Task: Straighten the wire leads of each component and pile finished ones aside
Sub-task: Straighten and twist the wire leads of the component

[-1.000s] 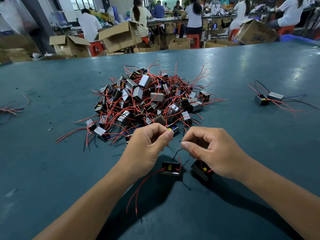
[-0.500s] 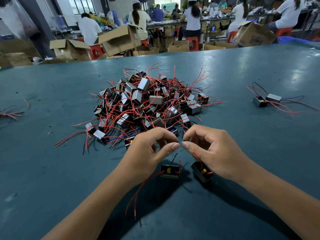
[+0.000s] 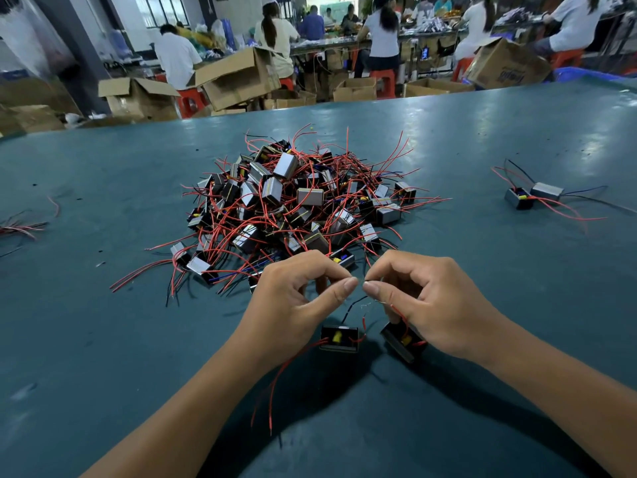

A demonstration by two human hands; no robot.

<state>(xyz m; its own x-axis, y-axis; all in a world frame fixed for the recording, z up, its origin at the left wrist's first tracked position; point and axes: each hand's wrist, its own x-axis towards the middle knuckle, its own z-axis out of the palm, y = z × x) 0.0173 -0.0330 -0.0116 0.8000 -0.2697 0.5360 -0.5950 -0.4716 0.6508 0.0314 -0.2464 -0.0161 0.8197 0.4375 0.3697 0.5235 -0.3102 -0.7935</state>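
Two small black components with yellow cores lie just under my hands: one [image 3: 339,338] flat on the table with long red leads trailing toward me, the other [image 3: 401,341] tilted beneath my right hand. My left hand [image 3: 296,298] and my right hand [image 3: 427,298] meet thumb to thumb above them. Each pinches thin wire leads between thumb and forefinger; a black lead and bare wire ends show between the hands. A big tangled pile of components [image 3: 293,205] with red, black and blue leads lies just beyond.
Two components with spread leads [image 3: 534,196] lie at the right on the green table [image 3: 103,339]. Loose red wires [image 3: 24,227] lie at the left edge. Cardboard boxes and people working at benches fill the background past the table's far edge.
My hands have stayed over the two components, with the pinching fingertips shifting slightly on the wire ends. The view has tilted a little; the pile has not moved.
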